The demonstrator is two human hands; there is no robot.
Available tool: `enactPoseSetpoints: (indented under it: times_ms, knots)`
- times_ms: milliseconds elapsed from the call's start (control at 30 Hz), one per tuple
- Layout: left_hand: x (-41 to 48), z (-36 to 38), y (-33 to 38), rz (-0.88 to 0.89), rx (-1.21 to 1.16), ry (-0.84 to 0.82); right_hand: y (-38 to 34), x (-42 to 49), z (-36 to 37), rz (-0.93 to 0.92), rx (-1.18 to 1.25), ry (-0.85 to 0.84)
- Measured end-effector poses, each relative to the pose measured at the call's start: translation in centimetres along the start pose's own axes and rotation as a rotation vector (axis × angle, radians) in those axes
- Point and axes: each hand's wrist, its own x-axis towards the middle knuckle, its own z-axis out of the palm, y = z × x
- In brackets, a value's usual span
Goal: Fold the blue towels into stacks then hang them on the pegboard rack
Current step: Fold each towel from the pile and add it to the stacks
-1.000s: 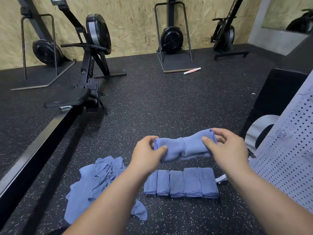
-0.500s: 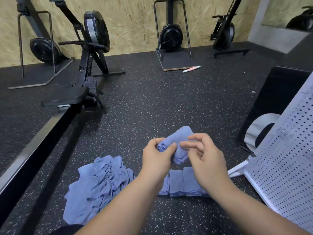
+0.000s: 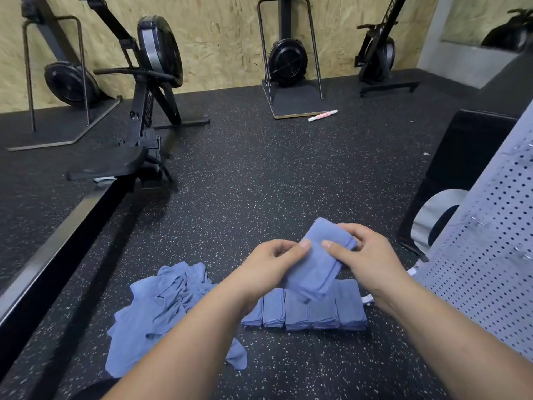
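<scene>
towel [image 3: 318, 264] (unlabelled) in both hands

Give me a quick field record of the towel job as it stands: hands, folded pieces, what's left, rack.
left hand: gripping the near-left edge of the folded towel
right hand: gripping the same towel's right side
held towel: folded into a compact rectangle, held above the floor row
folded row: five folded towels side by side on the floor
unfolded pile: crumpled blue towels, left of the row
pegboard rack: at right, no towels seen hanging on the visible part
</scene>
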Motion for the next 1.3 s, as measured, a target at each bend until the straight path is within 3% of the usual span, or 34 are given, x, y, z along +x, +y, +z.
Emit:
enactPoseSetpoints:
  times_ms: [133, 300, 500, 700, 867, 1100, 1300]
  knots:
    - [0.6, 0.9, -0.8, 0.087, 0.347, 0.125, -0.7, -0.9, 1.3, 0.029, 0.082, -0.15]
    - [1.3, 2.4, -1.4, 0.167, 0.425, 0.355, 0.6, -0.7, 1.8, 0.243, 0.326, -0.052]
    - [2.1, 4.2, -2.6, 0.086, 0.336, 0.214, 2.2, 0.0, 0.5, 0.227, 0.175, 0.107]
    - [2.9, 5.3, -5.5, -0.082, 0.083, 0.325, 4.6, -1.1, 0.5, 0.383, 0.115, -0.157]
    - [2.8, 5.9, -9.2, -0.267, 0.158, 0.151, 10.1, -1.7, -0.4, 0.385, -0.194, -0.083]
    - [2.5, 6.7, -16.0, -0.341, 0.184, 0.005, 17.0, -2.0, -1.3, 0.432, -0.675, -0.175]
    - [3.2, 7.1, -19.1, -0.299, 0.288, 0.022, 18.9, -1.7, -0.6, 0.441, -0.694, -0.2]
